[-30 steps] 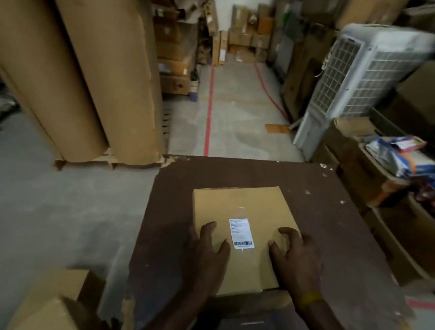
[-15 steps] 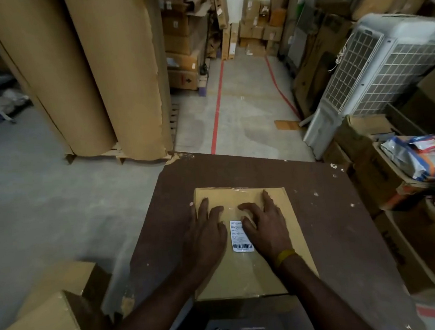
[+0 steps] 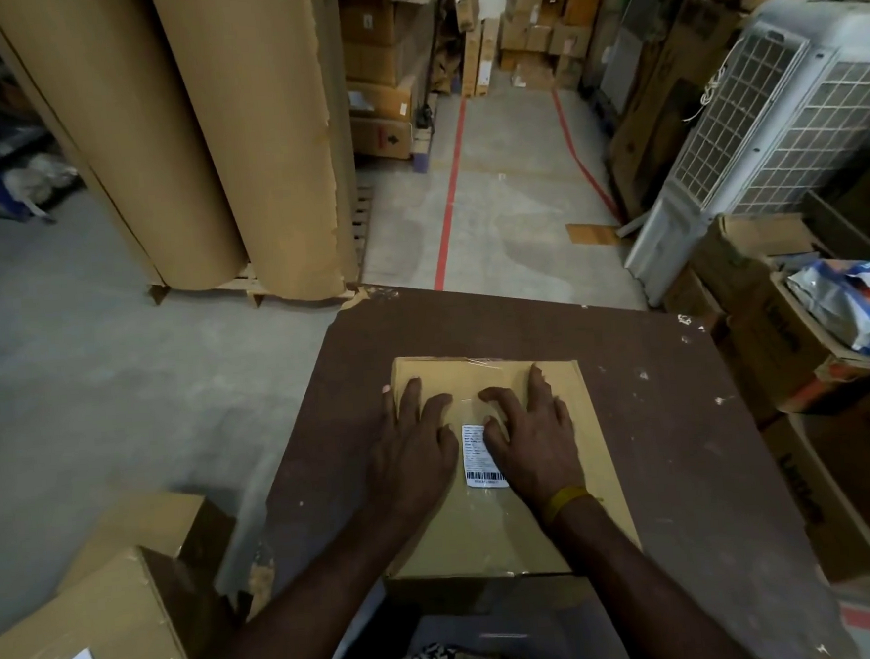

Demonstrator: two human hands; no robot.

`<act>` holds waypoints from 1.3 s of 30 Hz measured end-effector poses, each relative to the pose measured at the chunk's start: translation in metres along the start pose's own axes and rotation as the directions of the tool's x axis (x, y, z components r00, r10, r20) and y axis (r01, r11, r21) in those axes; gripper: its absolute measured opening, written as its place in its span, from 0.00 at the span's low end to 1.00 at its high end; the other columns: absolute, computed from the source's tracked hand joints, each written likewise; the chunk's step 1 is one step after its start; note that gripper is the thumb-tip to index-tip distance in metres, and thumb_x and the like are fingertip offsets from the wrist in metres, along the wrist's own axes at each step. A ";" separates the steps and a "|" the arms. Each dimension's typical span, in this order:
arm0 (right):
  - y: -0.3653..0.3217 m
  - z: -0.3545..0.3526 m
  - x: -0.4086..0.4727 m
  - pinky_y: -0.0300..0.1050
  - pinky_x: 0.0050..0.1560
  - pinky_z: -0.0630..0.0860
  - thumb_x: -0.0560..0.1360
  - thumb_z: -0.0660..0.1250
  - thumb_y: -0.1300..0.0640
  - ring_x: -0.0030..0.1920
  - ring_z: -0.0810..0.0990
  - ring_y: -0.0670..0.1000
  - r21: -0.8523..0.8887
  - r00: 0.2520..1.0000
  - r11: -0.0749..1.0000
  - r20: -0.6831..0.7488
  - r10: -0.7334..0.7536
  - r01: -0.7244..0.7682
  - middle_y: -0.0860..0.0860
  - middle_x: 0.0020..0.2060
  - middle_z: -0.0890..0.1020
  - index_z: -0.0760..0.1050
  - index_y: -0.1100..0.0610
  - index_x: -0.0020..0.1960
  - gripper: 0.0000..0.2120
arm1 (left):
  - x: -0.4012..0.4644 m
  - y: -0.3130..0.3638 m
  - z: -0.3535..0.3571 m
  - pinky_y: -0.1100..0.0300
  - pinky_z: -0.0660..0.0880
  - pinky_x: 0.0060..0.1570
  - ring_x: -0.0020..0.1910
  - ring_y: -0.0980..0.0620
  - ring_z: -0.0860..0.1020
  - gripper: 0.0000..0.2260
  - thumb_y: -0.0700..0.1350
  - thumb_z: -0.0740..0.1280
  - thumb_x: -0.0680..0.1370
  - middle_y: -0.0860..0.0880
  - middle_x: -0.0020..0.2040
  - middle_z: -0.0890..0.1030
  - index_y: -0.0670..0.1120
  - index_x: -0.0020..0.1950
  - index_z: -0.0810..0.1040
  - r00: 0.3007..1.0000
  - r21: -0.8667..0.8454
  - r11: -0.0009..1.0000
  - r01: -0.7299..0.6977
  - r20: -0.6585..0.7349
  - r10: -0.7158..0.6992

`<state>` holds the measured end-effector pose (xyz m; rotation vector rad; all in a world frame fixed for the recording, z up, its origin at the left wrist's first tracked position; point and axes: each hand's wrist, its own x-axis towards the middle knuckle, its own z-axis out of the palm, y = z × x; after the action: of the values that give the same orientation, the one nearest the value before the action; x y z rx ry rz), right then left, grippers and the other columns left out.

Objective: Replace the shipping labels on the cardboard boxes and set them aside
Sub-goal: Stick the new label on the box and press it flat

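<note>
A flat cardboard box [image 3: 493,531] lies on the dark brown table [image 3: 689,466] in front of me. A white shipping label [image 3: 475,457] with a barcode sticks to the box top near its middle. My left hand [image 3: 413,449] lies flat on the box to the left of the label, fingers spread toward the far edge. My right hand [image 3: 530,436] presses on the box just right of the label, covering the label's right edge, fingers slightly bent. A yellow band circles the right wrist.
Labelled cardboard boxes [image 3: 99,636] stand on the floor at lower left. Tall cardboard rolls [image 3: 234,137] rise on a pallet behind the table's left. A white air cooler [image 3: 769,126] and open cartons [image 3: 785,356] of packets crowd the right. Red floor lines mark an aisle [image 3: 505,190].
Both hands slid from the near half of the box up toward its far edge, closing in on either side of the label. The right hand now overlaps the label's right side.
</note>
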<state>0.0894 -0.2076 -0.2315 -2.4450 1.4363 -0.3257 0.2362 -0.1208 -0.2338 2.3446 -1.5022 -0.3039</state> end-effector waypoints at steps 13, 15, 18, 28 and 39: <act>0.001 0.001 0.001 0.56 0.79 0.47 0.81 0.56 0.44 0.80 0.49 0.59 0.011 1.000 1.000 0.001 0.009 -0.009 0.58 0.80 0.49 0.67 0.43 0.67 0.15 | 0.000 -0.002 0.001 0.47 0.60 0.74 0.81 0.43 0.47 0.21 0.54 0.55 0.83 0.50 0.82 0.52 0.57 0.77 0.62 1.000 0.008 1.000 -0.014 -0.006 0.014; 0.002 0.002 0.001 0.55 0.79 0.48 0.81 0.56 0.44 0.80 0.50 0.59 0.002 1.000 1.000 0.002 0.002 -0.002 0.58 0.80 0.49 0.66 0.42 0.68 0.16 | -0.001 -0.002 0.001 0.47 0.59 0.75 0.81 0.43 0.46 0.21 0.54 0.55 0.83 0.50 0.82 0.52 0.57 0.77 0.62 1.000 0.003 1.000 -0.015 -0.001 0.015; 0.002 0.001 0.002 0.55 0.78 0.48 0.81 0.56 0.44 0.80 0.50 0.59 0.011 1.000 1.000 0.000 0.009 -0.009 0.58 0.80 0.50 0.67 0.43 0.66 0.15 | -0.001 -0.002 0.000 0.47 0.60 0.74 0.81 0.43 0.46 0.21 0.54 0.55 0.83 0.50 0.82 0.52 0.58 0.77 0.61 1.000 -0.014 1.000 -0.014 0.004 0.014; 0.003 0.002 0.002 0.55 0.78 0.47 0.81 0.56 0.44 0.80 0.50 0.59 0.012 1.000 1.000 0.006 0.008 -0.008 0.58 0.80 0.49 0.67 0.43 0.66 0.15 | -0.001 -0.001 -0.002 0.47 0.58 0.75 0.81 0.43 0.46 0.21 0.55 0.54 0.83 0.49 0.82 0.51 0.58 0.78 0.60 1.000 -0.001 1.000 -0.013 0.019 0.013; 0.003 0.001 0.003 0.56 0.78 0.46 0.81 0.57 0.44 0.80 0.49 0.59 0.028 1.000 1.000 0.021 0.005 -0.005 0.57 0.81 0.47 0.67 0.41 0.69 0.17 | 0.000 -0.003 0.002 0.47 0.58 0.75 0.81 0.43 0.46 0.21 0.55 0.54 0.83 0.50 0.82 0.51 0.58 0.77 0.60 1.000 0.005 1.000 -0.012 0.009 0.012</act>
<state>0.0888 -0.2117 -0.2336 -2.4148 1.4196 -0.3169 0.2378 -0.1203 -0.2364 2.3405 -1.5219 -0.3086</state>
